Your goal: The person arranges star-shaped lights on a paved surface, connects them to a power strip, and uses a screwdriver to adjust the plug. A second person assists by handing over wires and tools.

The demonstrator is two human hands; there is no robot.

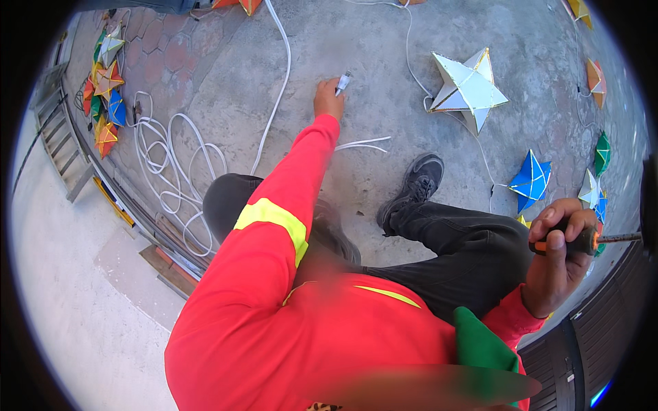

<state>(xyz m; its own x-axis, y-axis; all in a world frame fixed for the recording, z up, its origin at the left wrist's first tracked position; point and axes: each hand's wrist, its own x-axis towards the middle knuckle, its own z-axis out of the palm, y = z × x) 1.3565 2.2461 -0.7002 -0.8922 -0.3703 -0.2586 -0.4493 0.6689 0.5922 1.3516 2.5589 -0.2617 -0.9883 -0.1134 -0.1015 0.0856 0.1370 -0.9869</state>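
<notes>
My left hand (327, 99) reaches far out over the concrete floor, its fingers closed on a small white plug-like piece (343, 83) at the end of a white cable (277, 89). My right hand (558, 257) is raised at the right, shut on a screwdriver (591, 240) with a black and orange handle; its shaft points right. My red sleeve with a yellow band crosses the middle. A large white star lantern (467, 88) lies on the floor right of my left hand.
White cable loops (171, 164) lie at the left near a stack of coloured star lanterns (104, 89). Blue (529, 179), green (602, 153) and orange (595, 81) stars lie at the right. My black shoe (415, 188) rests on the floor. A dark slatted surface (603, 329) is at the lower right.
</notes>
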